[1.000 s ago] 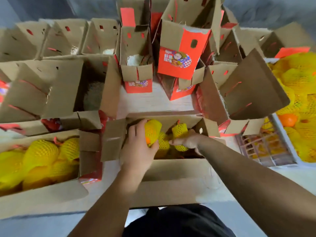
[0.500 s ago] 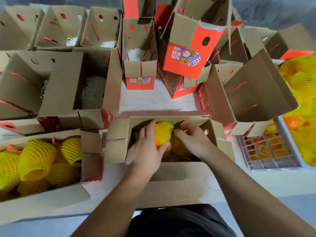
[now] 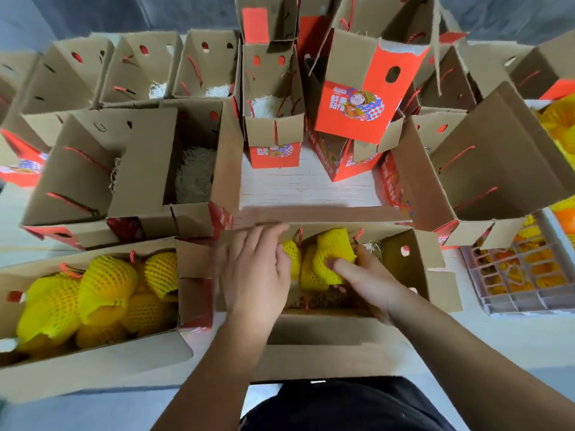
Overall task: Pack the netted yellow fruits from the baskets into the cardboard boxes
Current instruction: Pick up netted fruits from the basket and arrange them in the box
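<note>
The open cardboard box (image 3: pixel 413 265) right in front of me holds a few yellow netted fruits (image 3: pixel 333 256) on straw padding. My right hand (image 3: pixel 367 284) is inside the box and grips the rightmost netted fruit, thumb on its front and fingers round its right side. My left hand (image 3: pixel 255 272) hovers flat over the box's left end with fingers straight, the tips near the far wall; it is motion-blurred and holds nothing. A second box (image 3: pixel 93 356) at my left is filled with several netted fruits (image 3: pixel 102 290).
Several open boxes with straw padding (image 3: pixel 196 178) stand behind, and red printed boxes (image 3: pixel 354 101) at the back centre. A lilac basket (image 3: pixel 529 293) with netted fruits sits at the right, more yellow fruits (image 3: pixel 560 126) beyond it. Bare pale tabletop (image 3: pixel 305 188) lies behind the centre box.
My left hand has let go of its netted fruit, opened flat and slid to the box's left end. My right hand has closed round the fruit on the right.
</note>
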The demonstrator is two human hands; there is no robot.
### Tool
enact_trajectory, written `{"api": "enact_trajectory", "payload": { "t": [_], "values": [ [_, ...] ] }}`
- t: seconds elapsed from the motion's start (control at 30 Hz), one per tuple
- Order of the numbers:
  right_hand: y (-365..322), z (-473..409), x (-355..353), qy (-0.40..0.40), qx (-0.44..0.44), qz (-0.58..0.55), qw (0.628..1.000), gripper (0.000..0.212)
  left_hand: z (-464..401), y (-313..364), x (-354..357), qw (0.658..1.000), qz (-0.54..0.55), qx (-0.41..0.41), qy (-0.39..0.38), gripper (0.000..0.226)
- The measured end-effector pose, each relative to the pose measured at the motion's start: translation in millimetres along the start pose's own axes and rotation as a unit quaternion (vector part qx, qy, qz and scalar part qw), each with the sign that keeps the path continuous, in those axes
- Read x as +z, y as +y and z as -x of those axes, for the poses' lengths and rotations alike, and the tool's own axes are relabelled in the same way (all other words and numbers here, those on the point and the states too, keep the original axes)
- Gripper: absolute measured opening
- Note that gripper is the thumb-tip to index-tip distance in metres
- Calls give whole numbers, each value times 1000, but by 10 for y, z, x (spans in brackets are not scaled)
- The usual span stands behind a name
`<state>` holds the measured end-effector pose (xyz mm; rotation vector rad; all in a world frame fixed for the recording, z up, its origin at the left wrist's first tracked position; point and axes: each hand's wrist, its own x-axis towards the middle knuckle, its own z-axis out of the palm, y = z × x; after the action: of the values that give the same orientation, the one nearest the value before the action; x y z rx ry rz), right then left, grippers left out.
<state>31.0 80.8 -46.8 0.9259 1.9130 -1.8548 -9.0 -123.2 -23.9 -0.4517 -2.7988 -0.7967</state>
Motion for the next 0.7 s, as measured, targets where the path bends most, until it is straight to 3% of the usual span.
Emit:
{"api": "enact_trajectory", "payload": {
  "t": [0.07, 0.13, 0.2, 0.37, 0.43, 0.6, 0.7],
  "values": [
    [122, 102, 106, -37, -11, 107, 994, 57, -124, -146, 7, 999, -28, -31, -22, 53],
    [274, 156, 231, -85, -36, 236, 967, 63, -121, -188, 35, 992, 74, -92, -44, 62],
    [388, 145, 330, -107, -101, 319, 936, 61, -31, -158, 68, 982, 151, -112, -27, 60],
    [356, -32, 502, -167, -231, 478, 831, 64, 93, -132, 70, 981, 156, -114, -14, 49],
    [356, -102, 586, -180, -254, 504, 806, 60, 87, -136, 57, 980, 159, -119, -2, 44],
    [256, -258, 724, -182, -218, 523, 803, 60, -95, -140, 119, 986, 122, -113, 6, 42],
    [101, -316, 722, -195, -189, 521, 809, 59, -283, -160, 154, 983, 123, -131, -31, 44]
  ]
}}
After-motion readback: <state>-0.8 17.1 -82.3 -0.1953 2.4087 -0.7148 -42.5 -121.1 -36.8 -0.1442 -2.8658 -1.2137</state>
